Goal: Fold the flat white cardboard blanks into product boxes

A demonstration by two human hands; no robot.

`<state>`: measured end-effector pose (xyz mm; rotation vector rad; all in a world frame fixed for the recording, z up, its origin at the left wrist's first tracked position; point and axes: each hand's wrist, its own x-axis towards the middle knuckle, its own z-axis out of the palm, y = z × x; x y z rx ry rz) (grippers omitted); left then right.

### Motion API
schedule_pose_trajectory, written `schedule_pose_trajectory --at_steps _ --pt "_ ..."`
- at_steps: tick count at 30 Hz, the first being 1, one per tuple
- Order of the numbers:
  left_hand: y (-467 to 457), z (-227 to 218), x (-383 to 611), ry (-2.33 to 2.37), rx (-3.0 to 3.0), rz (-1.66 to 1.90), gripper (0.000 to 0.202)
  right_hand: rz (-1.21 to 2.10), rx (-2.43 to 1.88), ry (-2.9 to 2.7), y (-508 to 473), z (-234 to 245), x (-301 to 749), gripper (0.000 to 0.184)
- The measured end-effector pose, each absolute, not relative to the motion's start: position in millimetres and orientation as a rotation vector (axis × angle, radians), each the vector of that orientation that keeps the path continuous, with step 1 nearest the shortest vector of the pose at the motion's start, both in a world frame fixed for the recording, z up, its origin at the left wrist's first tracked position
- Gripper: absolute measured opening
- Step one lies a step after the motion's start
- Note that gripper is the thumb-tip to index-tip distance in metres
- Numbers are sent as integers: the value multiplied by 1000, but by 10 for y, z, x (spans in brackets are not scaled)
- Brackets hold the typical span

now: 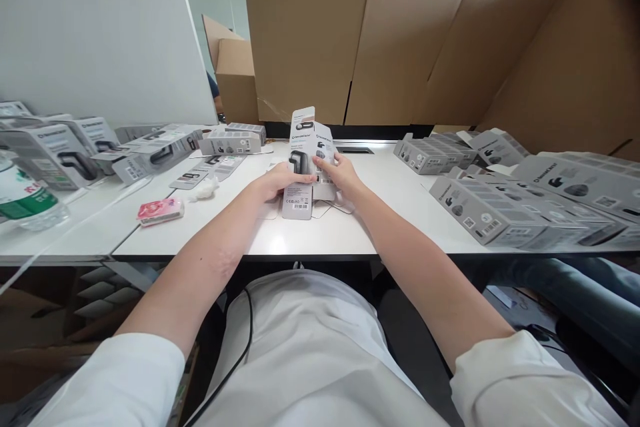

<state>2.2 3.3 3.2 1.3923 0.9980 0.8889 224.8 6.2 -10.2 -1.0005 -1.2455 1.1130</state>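
Fingers of the left hand (283, 178) and right hand (343, 173) grasp opposite sides of a grey carton (304, 155) over the table (400, 220), seemingly to steady its panels. A pink packet (160, 211) lies left of the carton; boxes (493, 210) sit packed to the carton's right, probably saving space.

Two bare hands are counted: one left hand (278, 180), one right hand (341, 174). One grey printed thin-cardboard carton (299, 197) is held. At least four grey box-shaped cartons (47, 155) are tallied left, at least five right; exact totals are hidden by overlap. One clear plastic green-labelled bottle (30, 197), one pink-and-white rectangular packet (160, 211), one crumpled white wad (204, 189) are logged.
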Motion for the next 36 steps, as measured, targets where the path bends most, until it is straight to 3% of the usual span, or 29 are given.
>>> schedule_pose_trajectory --at_steps 25,36 --pt "55 70 59 1001 1363 1103 77 1122 -980 -1256 -22 -92 2184 49" --pt "110 9 13 989 1403 981 72 1174 -959 -1211 -49 -51 2199 43"
